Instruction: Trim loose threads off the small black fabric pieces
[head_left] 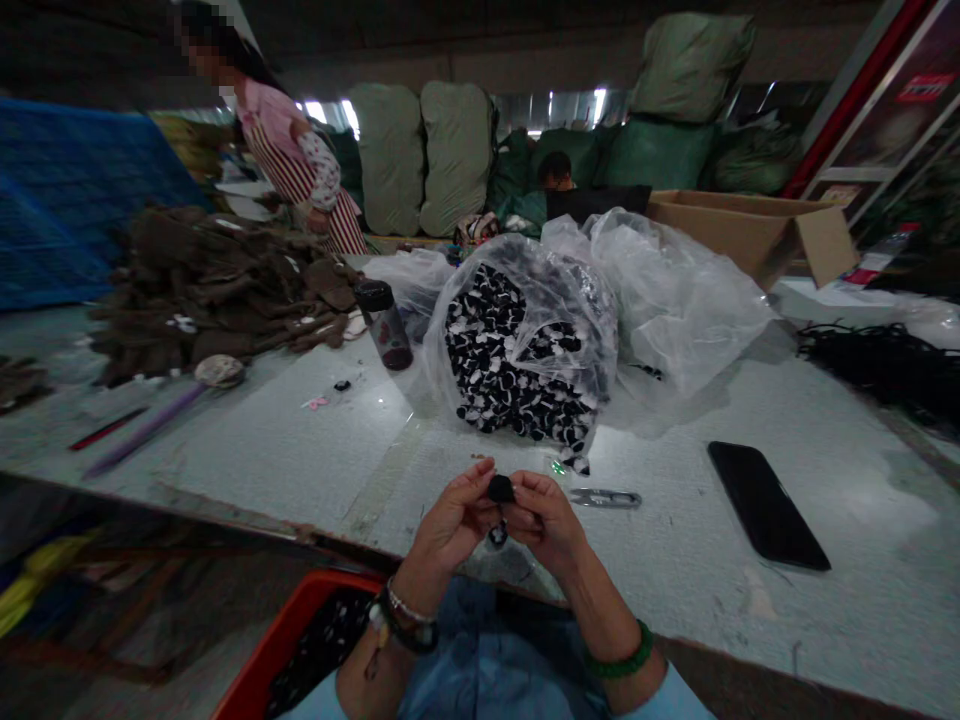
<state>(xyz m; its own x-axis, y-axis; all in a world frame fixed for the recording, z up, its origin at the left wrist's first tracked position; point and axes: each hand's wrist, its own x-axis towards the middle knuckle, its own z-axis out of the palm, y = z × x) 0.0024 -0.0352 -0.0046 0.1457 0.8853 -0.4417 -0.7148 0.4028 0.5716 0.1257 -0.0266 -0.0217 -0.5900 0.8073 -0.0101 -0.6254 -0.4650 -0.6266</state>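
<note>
At the table's front edge, my left hand (459,512) and my right hand (546,515) meet, fingertips pinched on a small rounded black piece (501,488) that looks like fabric. Just below it, between the hands, hangs a small black-and-white piece (497,535); whether the two are joined I cannot tell. Beyond my hands a clear plastic bag (600,330) lies with its mouth towards me, full of small black-and-white pieces (517,370), a few of them spilling onto the table. A pair of thread snips (606,498) rests right of my right hand.
A black phone (769,505) lies right on the table (660,570). Behind are a dark bottle (384,325), a brown fabric pile (225,290) and a cardboard box (727,230). An orange bin (262,650) stands below at left. A person in a striped apron (289,160) stands across the table.
</note>
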